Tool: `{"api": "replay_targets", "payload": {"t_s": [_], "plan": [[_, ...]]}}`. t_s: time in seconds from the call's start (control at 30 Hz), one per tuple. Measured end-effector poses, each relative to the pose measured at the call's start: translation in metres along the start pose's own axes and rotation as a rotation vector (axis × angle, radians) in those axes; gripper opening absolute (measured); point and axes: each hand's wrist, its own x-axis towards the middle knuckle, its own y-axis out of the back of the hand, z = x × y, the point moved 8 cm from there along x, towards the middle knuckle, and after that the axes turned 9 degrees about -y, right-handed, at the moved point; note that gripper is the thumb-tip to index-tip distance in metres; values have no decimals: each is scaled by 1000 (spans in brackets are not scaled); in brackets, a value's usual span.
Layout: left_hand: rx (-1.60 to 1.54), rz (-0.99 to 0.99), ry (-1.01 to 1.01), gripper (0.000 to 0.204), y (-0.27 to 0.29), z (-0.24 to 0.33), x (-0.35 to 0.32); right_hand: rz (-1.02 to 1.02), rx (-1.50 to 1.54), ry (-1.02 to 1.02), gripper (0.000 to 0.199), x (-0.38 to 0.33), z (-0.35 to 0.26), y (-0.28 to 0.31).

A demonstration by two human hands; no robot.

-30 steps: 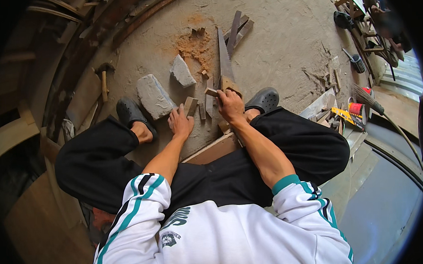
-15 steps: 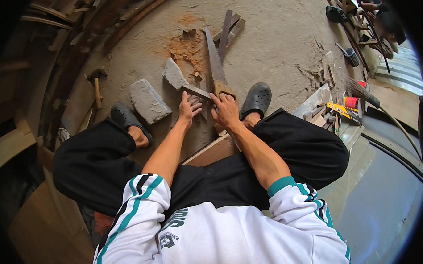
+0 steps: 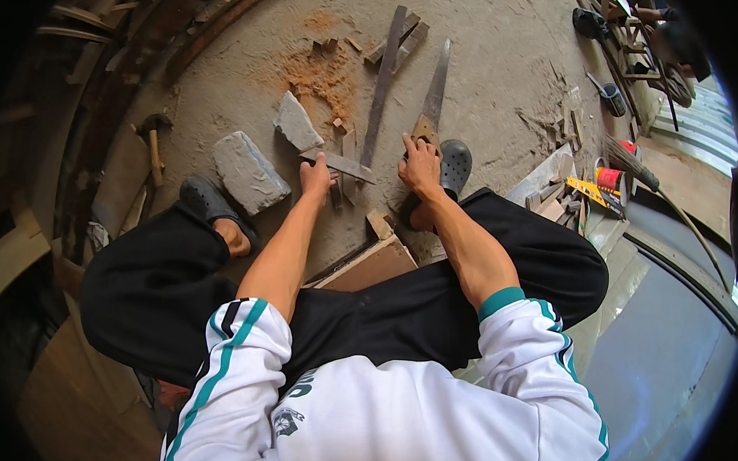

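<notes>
Between the dark shoes [image 3: 455,167], just right of two grey blocks [image 3: 249,171], left hand [image 3: 316,180] pinches a wooden strip [image 3: 350,167], thumb and fingers tight on it; further right, right hand [image 3: 421,167] has the saw [image 3: 438,91] by its handle, fingers curled round, blade pointing far.

Your white sweatshirt [image 3: 410,418]: dark green lettering [image 3: 300,385] on the chest, partly lost in folds; dark emblem [image 3: 287,421] below, print too small to read. Yellow piece [image 3: 591,193] to your right: markings illegible.
</notes>
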Motion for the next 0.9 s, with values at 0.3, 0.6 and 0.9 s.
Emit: {"api": "replay_targets", "payload": {"t_s": [0.3, 0.6, 0.9], "plan": [[-267, 184, -225, 63, 23, -8, 27, -145, 192, 53, 36, 2, -54, -33], [-466, -99, -5, 45, 27, 101, -32, -145, -201, 705, 30, -25, -118, -59], [-349, -176, -99, 39, 55, 145, -51, 4, -406, 912, 27, -39, -132, -67]]}}
